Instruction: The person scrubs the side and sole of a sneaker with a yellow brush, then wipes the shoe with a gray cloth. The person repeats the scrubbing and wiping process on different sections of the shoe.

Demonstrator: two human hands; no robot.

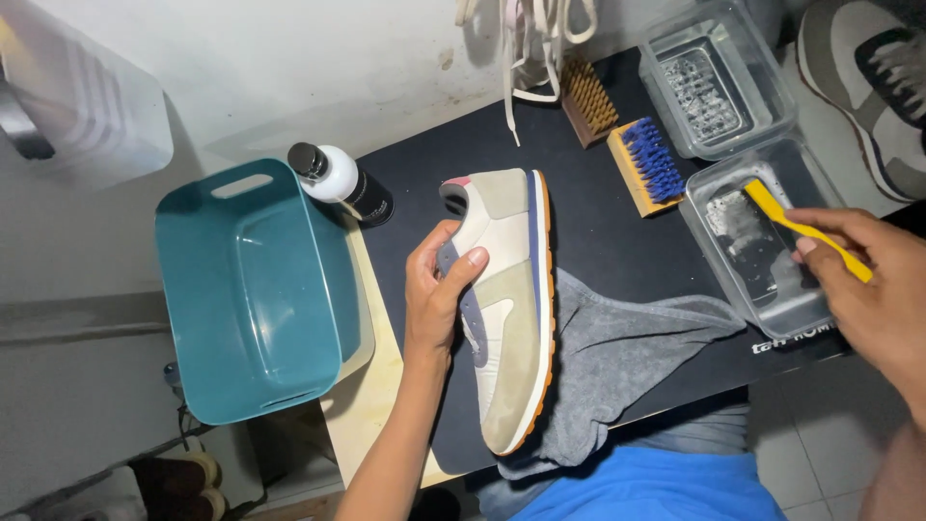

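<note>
My left hand (434, 289) grips a beige and white sneaker (506, 318) with a blue stripe and orange sole, holding it on its side over the black mat (598, 232). The shoe's toe end rests on a grey towel (627, 357). My right hand (868, 289) holds a yellow-handled brush (801, 227), its head dipped into a clear plastic tub (762, 241) with soapy water.
A teal plastic basin (251, 289) stands at the left, a black-and-white bottle (342, 183) beside it. Two wooden brushes (646, 164), a second clear tub (714, 77), white laces (526, 39) and another sneaker (878, 87) lie at the back and right.
</note>
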